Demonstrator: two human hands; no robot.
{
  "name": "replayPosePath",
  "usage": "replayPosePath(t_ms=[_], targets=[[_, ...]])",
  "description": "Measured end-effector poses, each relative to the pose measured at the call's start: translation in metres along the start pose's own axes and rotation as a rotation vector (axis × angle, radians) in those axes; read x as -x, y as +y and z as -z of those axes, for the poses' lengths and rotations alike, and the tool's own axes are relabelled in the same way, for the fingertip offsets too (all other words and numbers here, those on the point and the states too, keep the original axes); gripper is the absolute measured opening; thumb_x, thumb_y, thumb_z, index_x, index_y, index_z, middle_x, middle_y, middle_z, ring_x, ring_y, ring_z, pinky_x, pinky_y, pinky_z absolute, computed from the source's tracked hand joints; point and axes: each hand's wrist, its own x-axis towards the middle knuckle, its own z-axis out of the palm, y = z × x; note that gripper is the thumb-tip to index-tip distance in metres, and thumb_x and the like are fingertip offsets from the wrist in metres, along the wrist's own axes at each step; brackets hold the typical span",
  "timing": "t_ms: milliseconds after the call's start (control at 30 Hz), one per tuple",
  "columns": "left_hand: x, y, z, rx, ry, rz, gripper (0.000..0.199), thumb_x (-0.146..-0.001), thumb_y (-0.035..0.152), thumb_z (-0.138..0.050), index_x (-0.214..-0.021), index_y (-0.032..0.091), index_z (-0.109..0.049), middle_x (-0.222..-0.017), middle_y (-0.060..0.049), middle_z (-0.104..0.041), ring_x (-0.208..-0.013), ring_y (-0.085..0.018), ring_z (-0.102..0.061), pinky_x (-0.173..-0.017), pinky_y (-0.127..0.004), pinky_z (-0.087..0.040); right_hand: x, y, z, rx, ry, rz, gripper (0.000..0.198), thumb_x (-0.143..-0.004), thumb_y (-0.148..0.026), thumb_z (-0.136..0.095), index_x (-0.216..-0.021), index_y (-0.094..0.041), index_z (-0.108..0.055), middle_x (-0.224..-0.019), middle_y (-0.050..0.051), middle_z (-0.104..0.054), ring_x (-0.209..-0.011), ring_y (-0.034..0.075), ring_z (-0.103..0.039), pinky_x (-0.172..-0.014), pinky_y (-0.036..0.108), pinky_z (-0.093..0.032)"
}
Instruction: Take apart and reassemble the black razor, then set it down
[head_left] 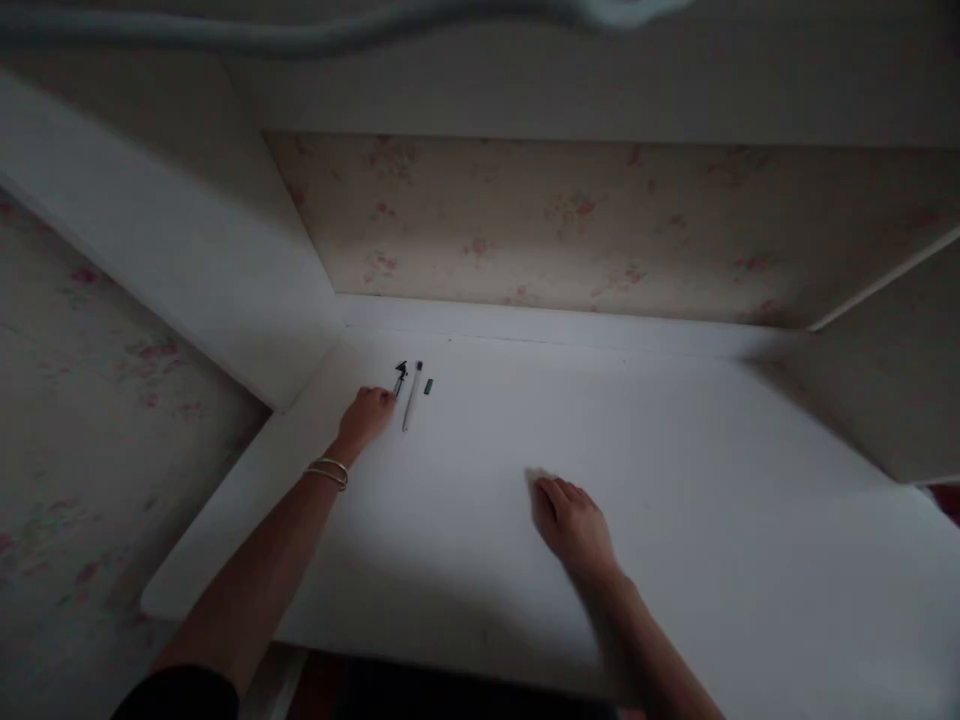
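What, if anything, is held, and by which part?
The left grip is at the near end of a dark tool; whether held cannot be told. The right grip shows nothing.

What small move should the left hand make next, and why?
Perhaps a slight, careful shift of the dark tool, keeping clear of the white pen-like stick: the left hand is at the tool's near end, and the stick lies close on its right.
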Motion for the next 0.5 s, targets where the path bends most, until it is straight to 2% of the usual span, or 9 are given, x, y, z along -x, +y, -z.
replayPosePath(t_ms=[267, 500], targets=[[0.001, 0.008, 0.001, -0.096, -0.01, 0.007, 0.038, -0.087, 0.044, -0.042, -0.099, 0.017, -0.065, -0.108, -0.014, -0.061, -0.093, -0.027, -0.062, -0.079, -0.035, -0.045, 0.002, 0.001, -0.001, 0.012, 0.025, 0.012, 0.018, -0.093, -0.02, -0.043, -0.097, -0.018, -0.061, -0.084, 0.008, -0.065, -0.077, 0.02, -0.059, -0.073, 0.029, -0.041], [0.007, 0.019, 0.004, -0.157, -0.006, 0.0, 0.037, -0.088, 0.041, -0.04, -0.1, 0.013, -0.061, -0.107, -0.017, -0.061, -0.091, -0.028, -0.063, -0.075, -0.035, -0.047, 0.001, 0.003, -0.003, -0.018, 0.033, 0.029, 0.019, -0.093, -0.02, -0.041, -0.099, -0.018, -0.06, -0.087, 0.009, -0.066, -0.077, 0.021, -0.06, -0.073, 0.03, -0.043]])
